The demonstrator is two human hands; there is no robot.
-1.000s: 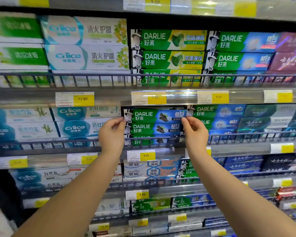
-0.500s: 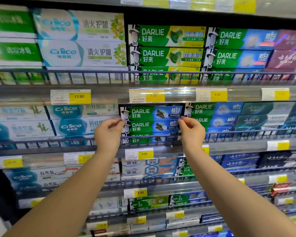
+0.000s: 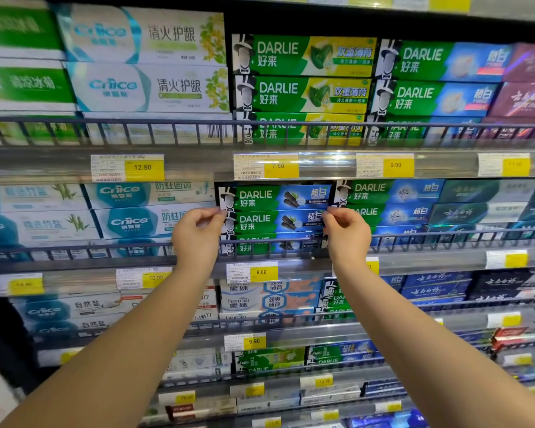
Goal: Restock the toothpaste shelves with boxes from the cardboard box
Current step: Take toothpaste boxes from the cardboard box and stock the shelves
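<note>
We're seating the top Darlie box [image 3: 275, 197] on its stack on the middle shelf [image 3: 430, 261], behind the wire rail [image 3: 451, 234]. Left hand [image 3: 196, 234] and right hand [image 3: 348, 234] take one end each, fingers [image 3: 212, 213] curled and pinching at the lower corners. The tips sit right on the seam with the second Darlie box [image 3: 275, 223], so which box is gripped is our call: we read it as the top one.

To do it well, we push both ends evenly so the face lands flush with the box below, label forward, no skew. Crlice boxes [image 3: 130, 222] crowd the left and a blue Darlie stack [image 3: 383, 193] the right, so no sideways drift. The price strip [image 3: 322, 165] leaves little headroom, so we slide straight back without tilting and release both ends together. Cardboard box not in view.
</note>
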